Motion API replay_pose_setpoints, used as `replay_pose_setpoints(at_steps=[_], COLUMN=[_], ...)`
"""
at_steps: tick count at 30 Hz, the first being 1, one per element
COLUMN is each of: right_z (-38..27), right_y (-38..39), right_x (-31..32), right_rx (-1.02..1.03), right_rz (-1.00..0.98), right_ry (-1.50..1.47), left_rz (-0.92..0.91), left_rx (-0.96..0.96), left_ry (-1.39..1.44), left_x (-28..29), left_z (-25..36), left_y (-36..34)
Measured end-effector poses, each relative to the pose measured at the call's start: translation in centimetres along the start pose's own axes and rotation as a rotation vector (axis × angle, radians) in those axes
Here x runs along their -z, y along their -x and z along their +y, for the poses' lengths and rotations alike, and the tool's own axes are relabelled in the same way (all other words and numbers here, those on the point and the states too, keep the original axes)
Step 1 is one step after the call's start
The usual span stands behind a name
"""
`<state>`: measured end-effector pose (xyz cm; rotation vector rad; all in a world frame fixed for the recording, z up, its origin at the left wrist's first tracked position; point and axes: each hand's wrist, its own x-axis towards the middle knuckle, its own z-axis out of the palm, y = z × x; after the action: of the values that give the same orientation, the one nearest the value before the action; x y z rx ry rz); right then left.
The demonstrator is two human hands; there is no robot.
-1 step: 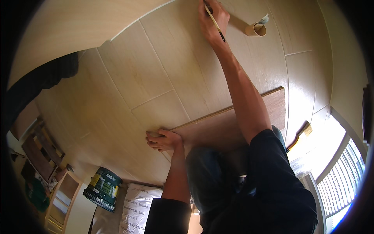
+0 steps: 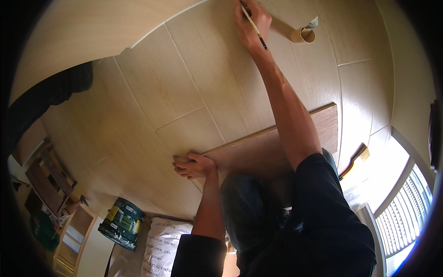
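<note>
The person crouches on the tiled floor [image 2: 184, 94], bare forearms reaching away from dark sleeves. The right hand [image 2: 261, 28] is stretched to the far side, fingers closed about a thin stick [image 2: 252, 23], pale with a dark near end; its far tip I can't make out. The left hand [image 2: 200, 166] is nearer and further left, fingers curled in around a small pale lump [image 2: 183, 158], most of it covered by the grip. That hand sits at the left end of the board [image 2: 251, 152], which lies aslant on the floor, passing beneath the right forearm and by the knees.

Right of the right hand stands a small cup [image 2: 296, 36] with a greyish scrap [image 2: 314, 22] poking out. A wide brush [image 2: 354, 162] is by the right knee, near the bright window [image 2: 408, 226]. On the near left are a dark green bucket [image 2: 122, 224], smeared with white, and a white sack [image 2: 166, 240]. Far left, someone else's dark trouser leg [image 2: 55, 90] shows beside a pale panel [image 2: 106, 34].
</note>
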<state>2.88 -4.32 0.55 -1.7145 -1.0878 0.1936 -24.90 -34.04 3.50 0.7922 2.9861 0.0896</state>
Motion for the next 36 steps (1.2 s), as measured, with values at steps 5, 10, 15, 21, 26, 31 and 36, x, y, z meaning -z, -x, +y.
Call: replay_pose_setpoints(at_steps=[5, 10, 15, 21, 26, 31, 36], right_z=[0.3, 0.4, -0.2, -0.4, 0.2, 0.2, 0.2], right_y=[-0.5, -0.7, -0.5, -0.6, -0.4, -0.3, -0.5], right_x=[-0.5, -0.7, -0.2, -0.3, -0.5, -0.4, -0.3], right_rx=[0.034, 0.009, 0.016, 0.044, 0.024, -0.002, 0.052], right_rz=[0.051, 0.078, 0.006, -0.057, -0.007, 0.006, -0.024], right_ry=[-0.006, 0.005, -0.009, -0.050, -0.015, -0.018, -0.010], left_rz=[-0.002, 0.010, 0.025, 0.030, 0.014, 0.120, 0.120], left_rx=[0.022, 0.018, 0.006, -0.006, 0.012, -0.032, -0.031], left_ry=[-0.016, -0.023, -0.029, -0.023, -0.016, -0.065, -0.074], left_x=[-0.5, -0.8, -0.8, -0.8, -0.8, -1.4, -1.5], left_z=[0.5, 0.7, 0.6, 0.8, 0.7, 0.6, 0.4], left_y=[-0.2, -0.2, -0.2, -0.1, -0.1, 0.0, 0.0])
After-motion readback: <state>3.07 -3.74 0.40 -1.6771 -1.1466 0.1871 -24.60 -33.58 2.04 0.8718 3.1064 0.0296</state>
